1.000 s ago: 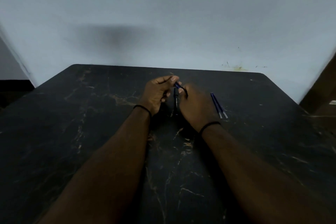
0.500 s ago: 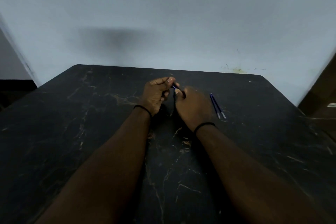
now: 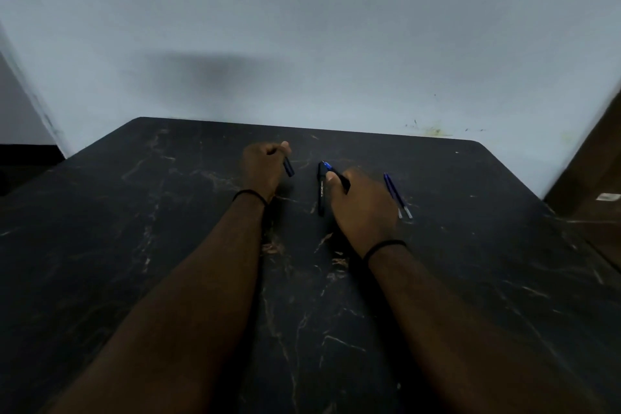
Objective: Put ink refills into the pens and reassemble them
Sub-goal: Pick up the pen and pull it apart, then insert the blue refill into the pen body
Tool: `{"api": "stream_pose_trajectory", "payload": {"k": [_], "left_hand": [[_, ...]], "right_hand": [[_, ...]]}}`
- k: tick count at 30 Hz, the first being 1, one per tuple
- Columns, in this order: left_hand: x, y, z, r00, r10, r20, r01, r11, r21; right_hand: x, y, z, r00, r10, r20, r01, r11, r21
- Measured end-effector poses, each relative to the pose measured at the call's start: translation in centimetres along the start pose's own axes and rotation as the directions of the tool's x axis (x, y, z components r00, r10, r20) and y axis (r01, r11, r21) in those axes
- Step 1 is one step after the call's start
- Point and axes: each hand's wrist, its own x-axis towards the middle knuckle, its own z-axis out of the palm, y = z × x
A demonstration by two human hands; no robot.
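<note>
We log, near to far: table [image 3: 168,279], dark marble. Right hand [image 3: 364,208] closed on a pen barrel [image 3: 339,176], blue end up; another pen [image 3: 321,191] lying just beside. Two refills [image 3: 396,193] right. Left hand [image 3: 263,166] pinching a cap [image 3: 289,167].

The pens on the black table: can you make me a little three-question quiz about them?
1. True or false: the left hand holds a short black pen piece.
2. How many loose blue refills lie to the right of the right hand?
3. The pen lying between the hands is: A) black B) red C) white.

Key: 1 true; 2 two; 3 A.
</note>
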Motion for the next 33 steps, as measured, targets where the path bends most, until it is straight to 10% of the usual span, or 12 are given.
{"api": "stream_pose_trajectory", "payload": {"k": [6,13,21,25,33], "left_hand": [[-0.1,-0.3,-0.2,0.999,0.008,0.054,-0.034,0.866,0.499],[-0.3,-0.2,-0.1,0.997,0.057,0.06,-0.082,0.793,0.603],[-1.5,1.2,0.9,0.964,0.241,-0.113,-0.232,0.969,0.087],[-2.9,2.8,1.7,0.974,0.01,0.226,0.122,0.819,-0.56],[-2.7,2.7,0.5,0.722,0.184,0.667,0.396,0.681,-0.616]], "right_hand": [[0.4,0.2,0.1,1.0,-0.004,0.014,0.004,1.0,0.014],[1.0,0.8,0.0,1.0,-0.028,0.007,0.027,0.998,0.049],[1.3,0.7,0.4,0.999,-0.011,-0.043,0.018,0.987,0.159],[1.7,0.6,0.2,0.999,0.05,-0.021,-0.036,0.905,0.425],[1.6,0.4,-0.2,0.912,-0.1,0.398,-0.301,0.495,0.815]]}}
